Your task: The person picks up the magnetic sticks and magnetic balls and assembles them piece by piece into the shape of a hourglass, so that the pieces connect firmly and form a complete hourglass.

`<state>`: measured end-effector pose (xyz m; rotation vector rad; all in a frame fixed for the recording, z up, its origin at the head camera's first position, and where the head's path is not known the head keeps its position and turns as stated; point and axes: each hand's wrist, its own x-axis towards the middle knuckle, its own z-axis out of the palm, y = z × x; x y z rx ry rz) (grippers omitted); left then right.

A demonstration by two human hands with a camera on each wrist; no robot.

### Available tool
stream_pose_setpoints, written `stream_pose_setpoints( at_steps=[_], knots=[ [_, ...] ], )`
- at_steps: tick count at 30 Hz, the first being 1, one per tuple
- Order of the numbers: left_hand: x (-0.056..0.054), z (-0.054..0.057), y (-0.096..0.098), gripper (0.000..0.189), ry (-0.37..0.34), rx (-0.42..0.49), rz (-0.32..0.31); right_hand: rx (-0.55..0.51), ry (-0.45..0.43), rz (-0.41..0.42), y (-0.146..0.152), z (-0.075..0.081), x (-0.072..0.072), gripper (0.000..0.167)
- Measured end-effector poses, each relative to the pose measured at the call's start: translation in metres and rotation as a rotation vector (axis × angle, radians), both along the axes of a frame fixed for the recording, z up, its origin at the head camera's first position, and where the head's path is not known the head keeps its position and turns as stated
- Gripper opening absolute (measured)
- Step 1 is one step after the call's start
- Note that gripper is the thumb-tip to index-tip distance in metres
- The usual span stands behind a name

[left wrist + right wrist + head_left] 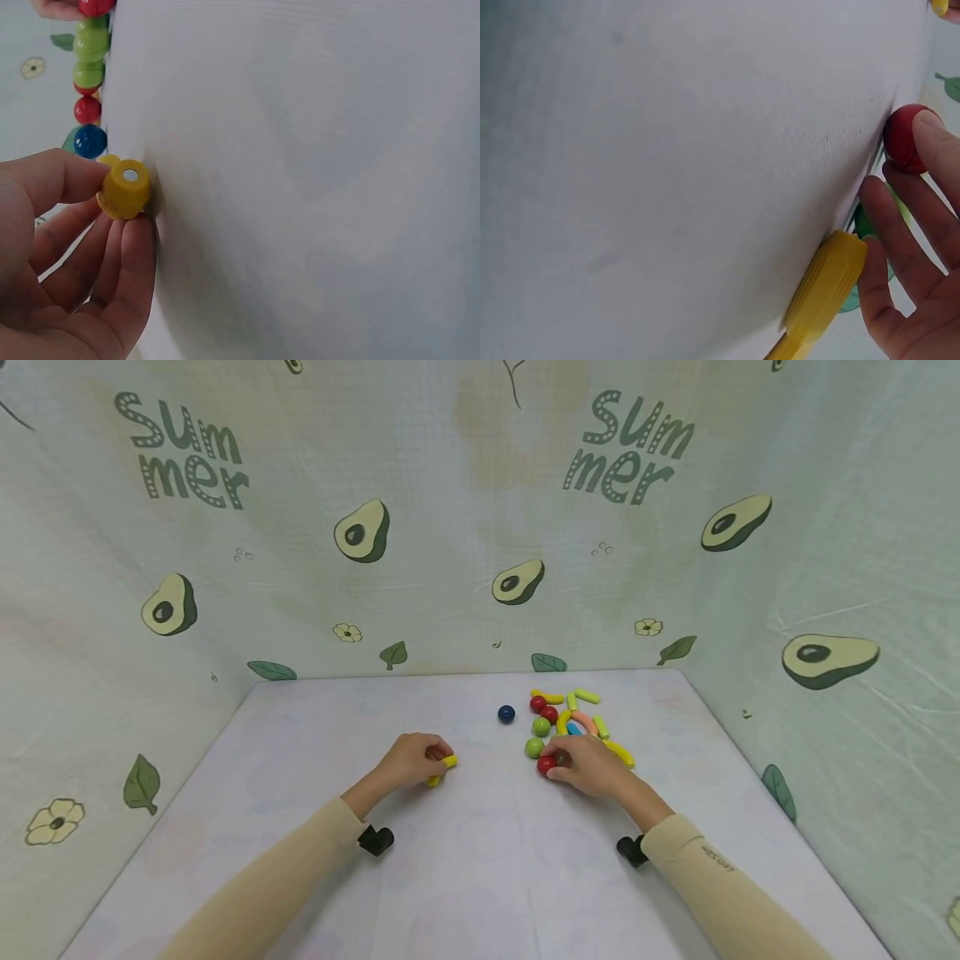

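Note:
My left hand (410, 760) pinches a curved yellow toy rod (450, 762) between thumb and fingers, low over the table's middle. A round silvery disc shows in the end of the yellow rod (126, 191) in the left wrist view. To the right, my right hand (588, 765) holds a red ball (547, 766) by thumb and fingertips at the tabletop. Two green balls (534, 747) lie just beyond it. In the right wrist view, a ridged yellow rod (826, 281) lies beside the little finger.
Behind the right hand lie two more red balls (537, 703), a pink curved rod (585, 722), a blue piece (574, 728) and several yellow and light green rods (587, 696). A dark blue ball (506, 714) sits apart to their left. A printed cloth (442, 618) hangs behind the table (465, 868).

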<state>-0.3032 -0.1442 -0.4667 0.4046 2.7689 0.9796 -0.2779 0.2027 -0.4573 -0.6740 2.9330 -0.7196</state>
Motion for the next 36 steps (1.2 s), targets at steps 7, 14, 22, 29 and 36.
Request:
stream_pose_setpoints(
  at_steps=[7,14,22,29,36],
  knots=[
    [0.003,-0.001,-0.009,0.019,-0.019,0.019,0.022,-0.012,-0.012,-0.013,0.0,-0.001,0.001,0.028],
    [0.004,0.0,-0.014,0.02,-0.035,0.051,0.044,-0.008,0.0,-0.021,0.001,-0.001,0.001,0.028],
    [0.003,0.0,-0.018,0.018,-0.066,0.099,0.082,-0.019,0.011,-0.021,0.0,-0.001,0.0,0.028],
    [0.002,-0.002,-0.018,0.018,-0.079,0.11,0.084,-0.002,0.043,-0.021,0.0,0.0,0.001,0.026],
    [0.003,-0.001,-0.017,0.017,-0.077,0.089,0.085,-0.106,0.028,0.029,-0.014,0.006,0.008,0.027]
  ],
)
